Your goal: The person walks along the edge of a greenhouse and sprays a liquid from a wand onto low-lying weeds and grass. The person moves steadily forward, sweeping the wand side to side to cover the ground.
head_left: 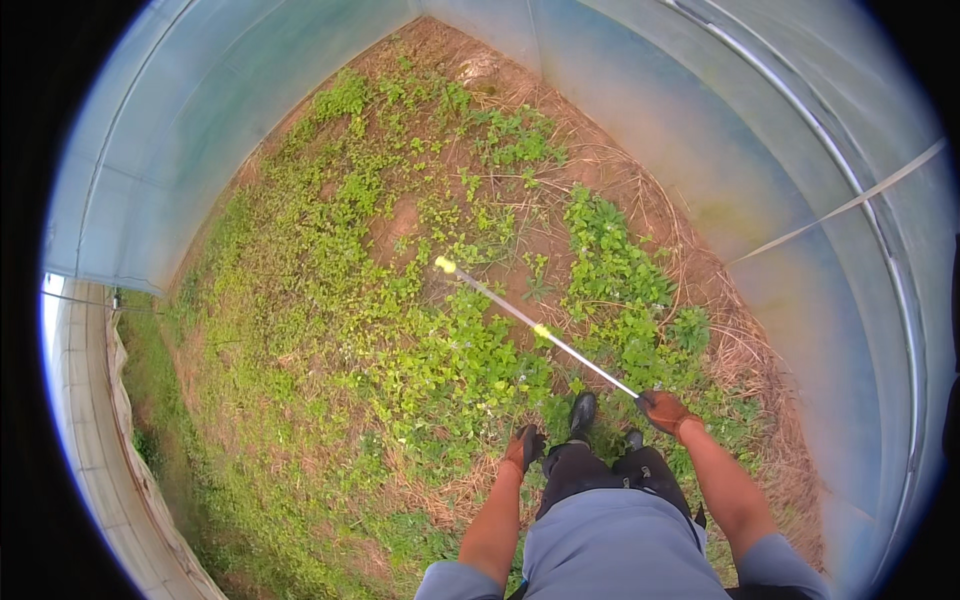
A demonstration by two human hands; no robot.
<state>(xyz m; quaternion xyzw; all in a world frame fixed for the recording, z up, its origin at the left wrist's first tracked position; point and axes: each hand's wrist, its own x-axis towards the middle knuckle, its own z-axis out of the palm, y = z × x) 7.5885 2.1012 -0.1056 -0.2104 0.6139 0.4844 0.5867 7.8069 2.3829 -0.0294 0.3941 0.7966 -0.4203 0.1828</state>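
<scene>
Here, a thin pale spray wand [540,330] runs slantwise over the ground, from the person's right hand [664,410] up and left to a small yellow nozzle tip [445,265]; a second yellow fitting [541,330] sits about midway along it. The tip hangs above a bare patch of brown soil [400,225] among low green weeds [440,370]. The right hand, in a reddish-brown glove, is closed round the wand's near end, fingers wrapped about the grip. The left hand [524,447], gloved the same, hangs low beside the left thigh, near a dark shape; whether it grips that shape or is merely curled I cannot tell. Between the two hands stand the person's dark boots [583,412] and dark trousers [600,470], with a grey-blue shirt [610,545] at the lower edge. Dry straw [745,350] lies along the right side of the plot and near the feet. Translucent plastic greenhouse sheeting [700,130] curves up on the right and at the far end, with a metal hoop [850,165] running across it. On the left a lower plastic wall [150,170] borders the weeds.
</scene>
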